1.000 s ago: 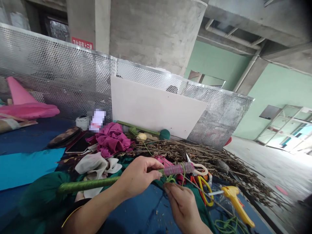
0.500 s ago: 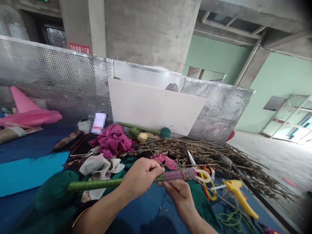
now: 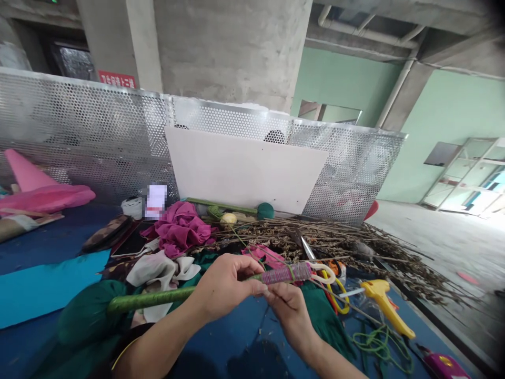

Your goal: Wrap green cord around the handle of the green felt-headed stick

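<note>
My left hand (image 3: 224, 287) is closed around a long stick (image 3: 158, 299) wrapped in green cord, held level above the blue table. The stick's right end (image 3: 287, 273) is bound in pink thread with a band of green thread over it. My right hand (image 3: 290, 309) sits just under that pink part, fingers pinched at the stick; whatever thread they hold is too thin to see. A thin green thread (image 3: 240, 243) runs up and back from the stick.
Scissors with yellow and white handles (image 3: 329, 284) and a yellow glue gun (image 3: 384, 305) lie right of the hands. Behind them lie a heap of dry twigs (image 3: 343, 250), magenta cloth (image 3: 179, 226), white cloth (image 3: 158, 268). Loose green cord (image 3: 374, 347) lies at front right. A perforated metal screen (image 3: 98, 137) backs the table.
My right hand has risen from below the stick up against its pink-wrapped end. The view has shifted slightly; the left hand keeps its grip.
</note>
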Motion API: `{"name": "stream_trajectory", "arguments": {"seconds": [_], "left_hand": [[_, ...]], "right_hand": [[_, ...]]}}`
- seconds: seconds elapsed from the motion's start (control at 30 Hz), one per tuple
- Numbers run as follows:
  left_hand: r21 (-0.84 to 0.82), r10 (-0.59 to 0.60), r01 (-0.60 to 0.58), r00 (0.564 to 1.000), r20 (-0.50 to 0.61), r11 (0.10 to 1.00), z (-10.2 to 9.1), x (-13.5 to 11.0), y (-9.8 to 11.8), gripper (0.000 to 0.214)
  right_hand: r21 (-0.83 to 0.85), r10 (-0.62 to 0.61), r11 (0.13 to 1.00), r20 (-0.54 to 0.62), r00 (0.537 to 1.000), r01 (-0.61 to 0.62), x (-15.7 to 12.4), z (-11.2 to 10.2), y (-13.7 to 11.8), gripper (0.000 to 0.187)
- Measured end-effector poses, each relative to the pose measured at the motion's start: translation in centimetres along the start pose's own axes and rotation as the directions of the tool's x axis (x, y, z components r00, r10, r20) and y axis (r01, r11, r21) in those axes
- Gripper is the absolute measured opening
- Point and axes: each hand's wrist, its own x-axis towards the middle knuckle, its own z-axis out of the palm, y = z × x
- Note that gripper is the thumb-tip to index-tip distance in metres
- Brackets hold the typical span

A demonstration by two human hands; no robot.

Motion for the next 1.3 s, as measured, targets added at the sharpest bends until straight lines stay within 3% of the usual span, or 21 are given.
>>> {"name": "stream_trajectory", "arguments": {"seconds": [0.2, 0.33, 0.53, 0.8, 1.0, 1.1, 1.2, 1.3], "left_hand": [[0.009, 0.033, -0.033, 0.999, 0.033, 0.999, -0.4, -0.3, 0.7, 0.016], [-0.058, -0.015, 0.021, 0.995, 0.103, 0.998, -0.5, -0.2, 0.7, 0.019], [-0.114, -0.132, 0.159, 0.968, 0.215, 0.981, 0.1, 0.1, 0.0, 0.025], [-0.151, -0.11, 0.196, 0.889, 0.445, 0.969, 0.9, 0.2, -0.7, 0.023], [-0.172, -0.08, 0.163, 0.909, 0.408, 0.972, 1.2, 0.2, -0.8, 0.022], [-0.162, -0.103, 0.18, 0.913, 0.394, 0.97, 1.0, 0.2, -0.6, 0.025], [-0.149, -0.122, 0.189, 0.919, 0.376, 0.971, 0.4, 0.3, -0.4, 0.031], [-0.135, -0.122, 0.178, 0.93, 0.346, 0.975, -0.3, 0.5, -0.7, 0.03]], "right_hand": [[0.076, 0.065, 0.995, -0.017, 0.998, -0.063, 0.4, -0.2, 0.7, 0.048], [0.064, 0.052, 0.997, -0.019, 0.998, -0.05, 0.8, -0.5, 0.7, 0.048], [-0.096, -0.1, 0.99, -0.006, 0.995, 0.099, 1.4, -1.8, -0.8, 0.031], [-0.241, -0.274, 0.921, 0.164, 0.948, 0.307, 1.5, -2.7, 0.0, 0.026], [-0.205, -0.358, 0.893, 0.217, 0.908, 0.401, 1.6, -3.5, 0.7, 0.028], [-0.113, -0.311, 0.933, 0.234, 0.921, 0.343, 2.0, -4.1, -0.1, 0.038], [0.157, -0.148, 0.982, 0.309, 0.94, 0.103, 2.5, -4.9, -0.7, 0.038], [0.493, -0.017, 0.852, 0.363, 0.932, -0.176, 2.8, -5.9, -1.0, 0.035]]}}
